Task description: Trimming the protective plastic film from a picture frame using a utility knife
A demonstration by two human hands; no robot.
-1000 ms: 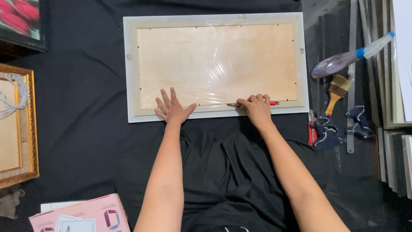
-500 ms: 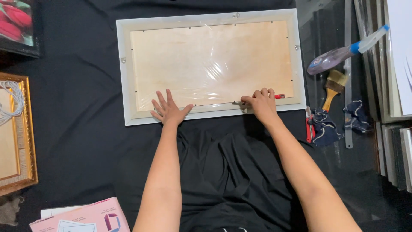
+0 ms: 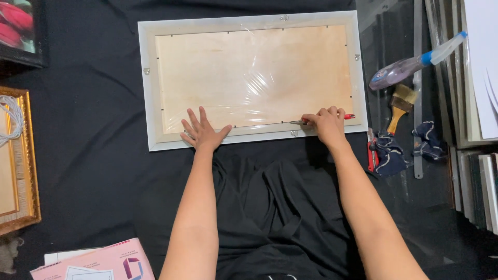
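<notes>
Black cloth (image 3: 93,155) covers our floor, with the white picture frame (image 3: 249,23) lying face down, long axis left to right. Our right hand (image 3: 326,122) is closed around a red-handled screwdriver (image 3: 348,116), its tip pointing left along the frame's lower edge. Our left hand (image 3: 202,132) presses flat there, fingers spread.

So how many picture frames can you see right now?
3: the white frame lying back-up under both hands, a gold frame at the left edge, a dark frame top left. Stacked boards at right may hide more.
</notes>
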